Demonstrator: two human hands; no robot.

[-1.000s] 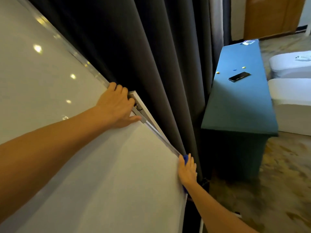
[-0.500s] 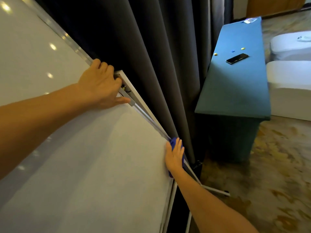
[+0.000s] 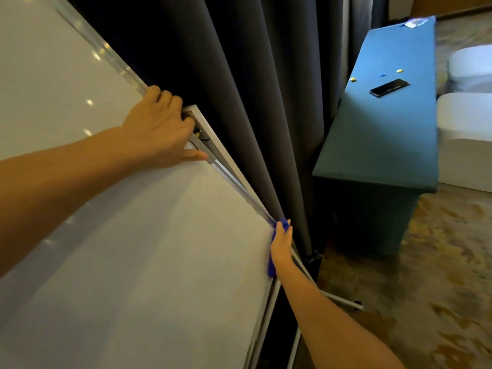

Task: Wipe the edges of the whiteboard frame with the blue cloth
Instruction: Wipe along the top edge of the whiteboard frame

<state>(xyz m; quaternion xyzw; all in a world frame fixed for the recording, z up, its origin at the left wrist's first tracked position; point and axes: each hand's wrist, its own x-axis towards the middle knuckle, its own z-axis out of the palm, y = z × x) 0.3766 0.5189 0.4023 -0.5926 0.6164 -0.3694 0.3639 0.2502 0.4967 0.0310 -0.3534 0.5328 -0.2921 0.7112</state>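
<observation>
No legible text, labels, brands or numbers anywhere in view. Whiteboard [image 3: 111,235] surface is blank, only light reflections on it. Phone [image 3: 388,87] on the teal table [image 3: 372,145] lies with a dark screen, nothing showing. Small packet [image 3: 415,22] at the table's far end may carry print, but it's too small and blurred to read.

Meeting room — whiteboard [image 3: 133,235], dark curtain [image 3: 253,102], cloth-covered table [image 3: 386,134]
</observation>
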